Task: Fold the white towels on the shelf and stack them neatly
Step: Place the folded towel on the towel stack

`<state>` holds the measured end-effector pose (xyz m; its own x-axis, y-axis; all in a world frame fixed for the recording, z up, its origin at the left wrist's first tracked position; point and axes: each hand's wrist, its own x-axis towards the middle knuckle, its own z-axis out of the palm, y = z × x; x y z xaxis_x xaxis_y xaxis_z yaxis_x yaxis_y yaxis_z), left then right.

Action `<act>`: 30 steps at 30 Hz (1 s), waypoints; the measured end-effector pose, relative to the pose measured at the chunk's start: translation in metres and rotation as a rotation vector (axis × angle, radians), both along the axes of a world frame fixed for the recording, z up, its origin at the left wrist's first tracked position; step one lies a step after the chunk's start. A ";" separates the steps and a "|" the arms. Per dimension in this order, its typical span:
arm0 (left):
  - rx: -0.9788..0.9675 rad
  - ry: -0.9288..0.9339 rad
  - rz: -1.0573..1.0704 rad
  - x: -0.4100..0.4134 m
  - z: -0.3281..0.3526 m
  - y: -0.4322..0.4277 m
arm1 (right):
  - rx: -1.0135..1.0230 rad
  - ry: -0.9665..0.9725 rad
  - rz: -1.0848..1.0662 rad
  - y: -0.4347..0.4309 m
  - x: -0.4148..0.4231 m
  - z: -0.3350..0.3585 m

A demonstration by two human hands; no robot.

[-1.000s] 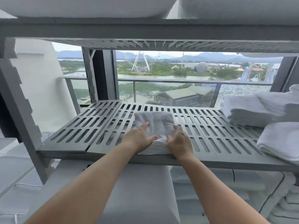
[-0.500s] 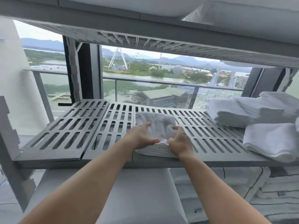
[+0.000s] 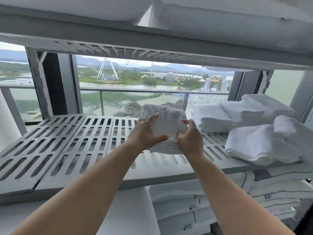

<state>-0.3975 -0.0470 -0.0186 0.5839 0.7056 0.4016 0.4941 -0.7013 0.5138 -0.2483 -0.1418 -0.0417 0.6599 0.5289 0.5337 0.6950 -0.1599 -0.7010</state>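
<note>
We now grip the folded towel [image 3: 166, 119] with left hand [image 3: 147, 131] and right hand [image 3: 189, 139], having raised it from the slatted shelf [image 3: 84, 141], which indicates transfer to the stack [image 3: 220, 116] at right

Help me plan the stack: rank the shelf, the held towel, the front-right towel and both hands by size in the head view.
1. shelf
2. front-right towel
3. held towel, partly covered by the hands, so unsure
4. left hand and right hand: look alike, unranked
</note>
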 end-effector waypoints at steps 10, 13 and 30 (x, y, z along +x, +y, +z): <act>0.038 -0.071 0.030 0.180 0.022 -0.046 | 0.096 -0.085 0.006 -0.053 0.173 0.024; 0.048 -0.105 0.054 0.226 0.032 -0.052 | 0.083 -0.110 0.021 -0.058 0.224 0.038; 0.116 -0.211 0.061 0.361 0.059 0.023 | 0.082 -0.174 -0.018 0.007 0.351 0.081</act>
<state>-0.0365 -0.0242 0.0401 0.4359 0.6790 0.5907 0.4279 -0.7338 0.5277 0.1032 -0.1348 0.0396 0.5632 0.4673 0.6815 0.8042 -0.1207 -0.5819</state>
